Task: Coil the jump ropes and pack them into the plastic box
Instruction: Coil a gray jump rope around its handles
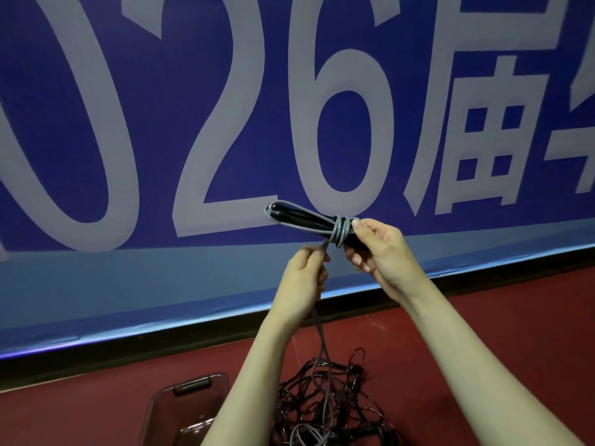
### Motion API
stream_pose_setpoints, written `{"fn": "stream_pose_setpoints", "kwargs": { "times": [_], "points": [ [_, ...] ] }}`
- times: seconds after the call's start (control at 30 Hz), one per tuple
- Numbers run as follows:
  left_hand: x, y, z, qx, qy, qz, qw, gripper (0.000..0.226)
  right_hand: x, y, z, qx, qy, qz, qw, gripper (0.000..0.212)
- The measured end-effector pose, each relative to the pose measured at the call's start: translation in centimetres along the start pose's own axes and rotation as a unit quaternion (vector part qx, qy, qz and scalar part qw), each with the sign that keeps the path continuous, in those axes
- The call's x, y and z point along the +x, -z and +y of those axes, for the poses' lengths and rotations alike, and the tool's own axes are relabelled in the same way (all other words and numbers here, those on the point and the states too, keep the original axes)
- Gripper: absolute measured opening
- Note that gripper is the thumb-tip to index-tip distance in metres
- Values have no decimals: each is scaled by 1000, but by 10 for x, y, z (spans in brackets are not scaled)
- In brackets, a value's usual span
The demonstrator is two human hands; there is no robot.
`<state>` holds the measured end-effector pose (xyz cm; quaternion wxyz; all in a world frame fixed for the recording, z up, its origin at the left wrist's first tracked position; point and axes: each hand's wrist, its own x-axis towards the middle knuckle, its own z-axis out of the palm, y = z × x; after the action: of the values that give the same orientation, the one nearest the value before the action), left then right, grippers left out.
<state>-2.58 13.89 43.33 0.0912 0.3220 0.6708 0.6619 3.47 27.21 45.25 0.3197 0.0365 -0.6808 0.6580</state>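
Gripping one grey jump rope point(335, 228): right hand point(376, 246) holds handles, left hand point(306, 268) pinches cord; one plastic box point(186, 410).

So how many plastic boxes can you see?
1. The plastic box sits on the red floor at the bottom, left of the tangled ropes; the left arm hides part of it.

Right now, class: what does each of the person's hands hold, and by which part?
The right hand grips the grey jump rope's black handles at their wrapped end. The left hand pinches the rope's loose grey cord just below the wraps.
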Motion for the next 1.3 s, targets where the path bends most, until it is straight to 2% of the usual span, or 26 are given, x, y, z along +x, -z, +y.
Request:
{"fn": "stream_pose_setpoints", "kwargs": {
  "times": [0.17, 0.37, 0.43, 0.53, 0.67, 0.77, 0.87, 0.97, 1.07, 1.2, 1.3],
  "points": [
    [2, 8, -3, 38, 34, -28, 998, 26, 6, 4, 11, -15, -16, 69, 997, 30],
    [3, 27, -4, 150, 72, -30, 986, 25, 15, 21, 18, -48, -24, 149, 987, 28],
    [1, 27, 0, 196, 50, -44, 978, 26, 16, 32, 22, -110, -14, 167, 980, 25],
    [-3, 18, 8, 310, -19, -67, 948, 27, 14, 38, 29, -271, 23, 166, 948, 20],
    [-5, 14, 16, 376, -78, -84, 920, 31, 7, 34, 30, -338, 51, 146, 928, 16],
    [-6, 15, 22, 388, -131, -65, 910, 23, 1, 33, 27, -361, 54, 91, 926, 15],
    [-8, 19, 27, 409, -179, -34, 894, 20, -3, 37, 22, -403, 12, -18, 915, 15],
    [-6, 29, 25, 421, -183, -33, 888, 12, -4, 40, 13, -439, -25, -118, 890, 18],
    [-3, 38, 17, 388, -184, -52, 902, 7, -6, 39, 0, -459, -42, -181, 869, 19],
    [-3, 42, 13, 326, -190, -66, 924, 11, -9, 38, -14, -357, -113, -249, 893, 20],
    [-7, 40, 12, 277, -182, -76, 941, 11, -12, 38, -23, -317, -125, -292, 894, 20]
  ]
}}
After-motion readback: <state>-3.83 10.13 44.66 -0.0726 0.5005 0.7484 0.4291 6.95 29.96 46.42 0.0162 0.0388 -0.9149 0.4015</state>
